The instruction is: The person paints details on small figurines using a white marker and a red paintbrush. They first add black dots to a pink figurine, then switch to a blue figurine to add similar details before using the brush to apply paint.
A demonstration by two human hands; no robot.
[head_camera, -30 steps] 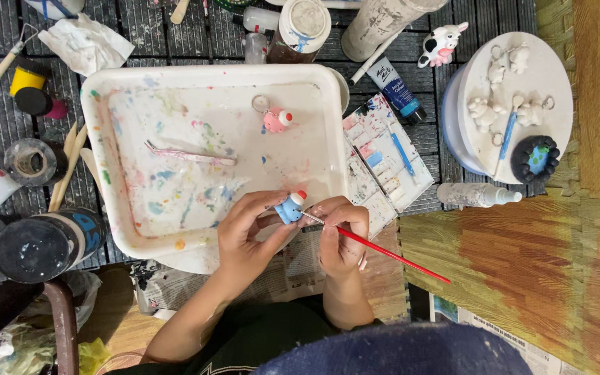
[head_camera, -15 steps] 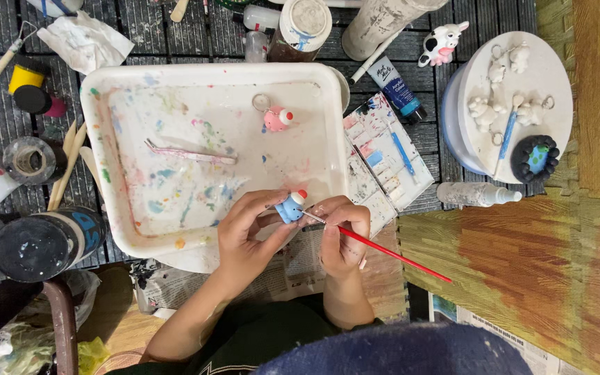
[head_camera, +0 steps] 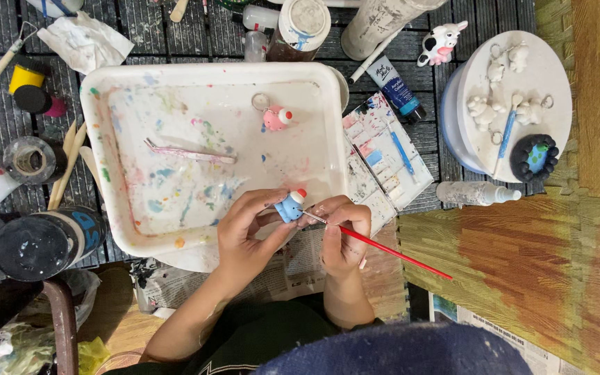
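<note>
Nothing much has moved since before. The left hand (head_camera: 248, 232) still pinches a little blue figure (head_camera: 288, 207) over the white tray (head_camera: 105, 208), at the tray's 5 o'clock edge. The right hand (head_camera: 342, 236), fingers curled tight, holds a red brush (head_camera: 390, 251) whose tip touches the figure.

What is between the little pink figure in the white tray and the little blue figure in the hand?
In the head view, only bare, paint-smeared tray floor lies between the small pink figure and the small blue figure held by the left hand.
</note>
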